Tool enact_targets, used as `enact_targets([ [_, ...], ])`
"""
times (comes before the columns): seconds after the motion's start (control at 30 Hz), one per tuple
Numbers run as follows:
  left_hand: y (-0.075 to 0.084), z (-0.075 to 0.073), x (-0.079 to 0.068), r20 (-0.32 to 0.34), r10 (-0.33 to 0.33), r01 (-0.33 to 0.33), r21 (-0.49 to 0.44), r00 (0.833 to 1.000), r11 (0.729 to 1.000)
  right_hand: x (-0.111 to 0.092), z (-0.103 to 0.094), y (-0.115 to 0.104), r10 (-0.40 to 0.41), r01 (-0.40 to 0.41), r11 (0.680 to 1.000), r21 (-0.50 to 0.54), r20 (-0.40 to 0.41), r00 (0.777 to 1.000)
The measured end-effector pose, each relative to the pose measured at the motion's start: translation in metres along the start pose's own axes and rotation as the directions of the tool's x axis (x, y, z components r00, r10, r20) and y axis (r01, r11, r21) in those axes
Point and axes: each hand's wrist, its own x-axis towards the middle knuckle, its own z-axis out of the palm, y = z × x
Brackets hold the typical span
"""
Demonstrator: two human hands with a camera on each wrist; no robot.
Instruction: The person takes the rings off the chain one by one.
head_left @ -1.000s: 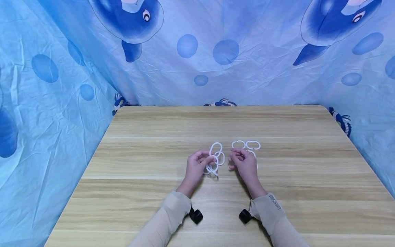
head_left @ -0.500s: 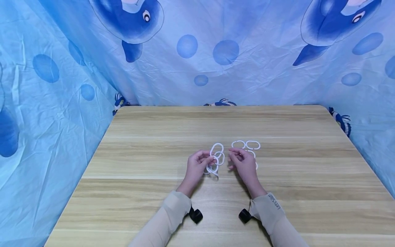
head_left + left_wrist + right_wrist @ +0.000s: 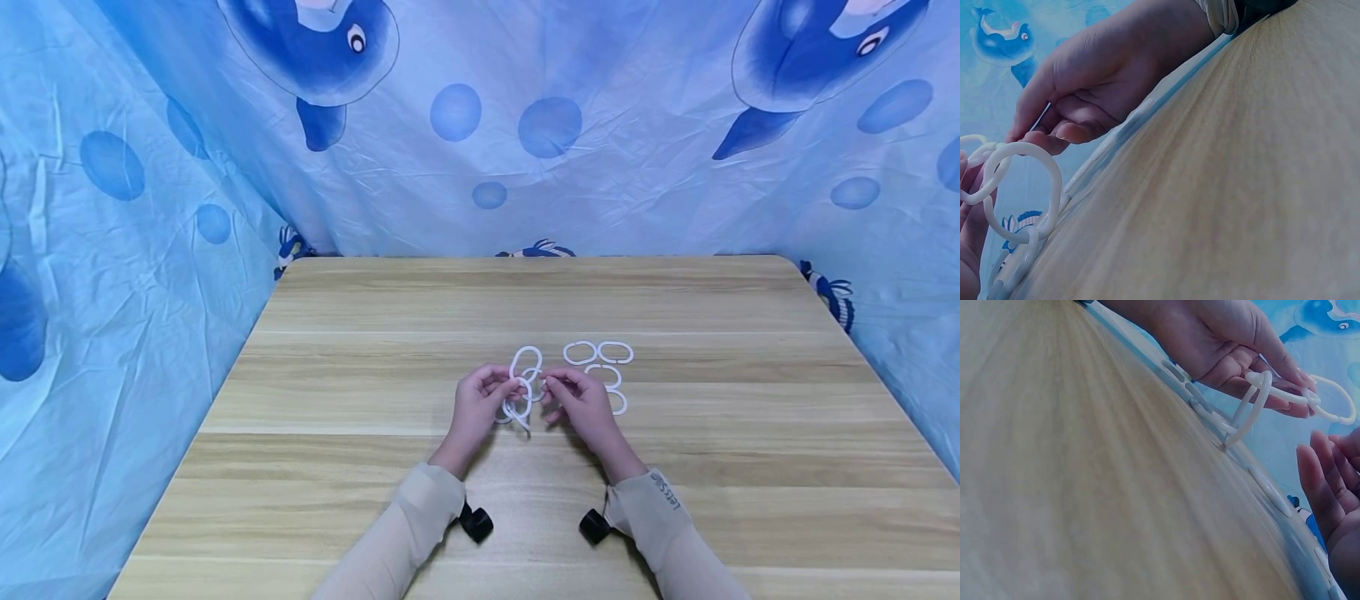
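Observation:
My left hand (image 3: 480,402) pinches a chain of white plastic C-shaped links (image 3: 527,359) between thumb and fingers, over the middle of the table. Several joined links show; in the left wrist view a round-looking link (image 3: 1055,187) hangs with another hooked through its lower end. In the right wrist view the left hand (image 3: 1222,347) holds one link while another link (image 3: 1254,412) dangles from it. My right hand (image 3: 588,406) is close by on the right, its fingertips right at the chain's edge in the head view. The right wrist view shows its fingers (image 3: 1311,472) extended beside the links.
Several loose white links lie on the wooden table (image 3: 375,500) just beyond and right of my right hand, among them one link (image 3: 616,352) at the far right. A blue curtain (image 3: 637,200) printed with dolphins surrounds the table's back and sides.
My right hand has moved left toward the chain, uncovering more of the loose links behind it. The left hand stays almost still with the chain.

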Motion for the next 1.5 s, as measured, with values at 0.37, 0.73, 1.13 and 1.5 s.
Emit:
enact_targets([
  [0.37,-0.0003,-0.0002,-0.0013,0.016,-0.019,0.018,0.012,1.0,1.0,-0.0006,-0.001,-0.0004,0.011,-0.01,0.999,0.05,-0.029,1.0],
  [0.73,0.0004,0.0,-0.0015,0.017,-0.025,0.025,0.007,1.0,1.0,-0.0014,-0.0028,-0.0002,-0.11,0.109,0.992,0.059,0.022,0.994],
  [1.13,-0.0007,0.0001,-0.0006,0.045,-0.071,0.071,-0.003,0.996,0.997,-0.0027,-0.0015,-0.0006,-0.167,0.167,0.986,0.009,0.011,0.986],
  [1.5,0.0011,0.002,-0.0028,0.099,-0.137,0.134,0.039,0.986,0.99,-0.0014,-0.0035,-0.0016,-0.045,0.042,0.999,-0.03,-0.105,0.993],
])
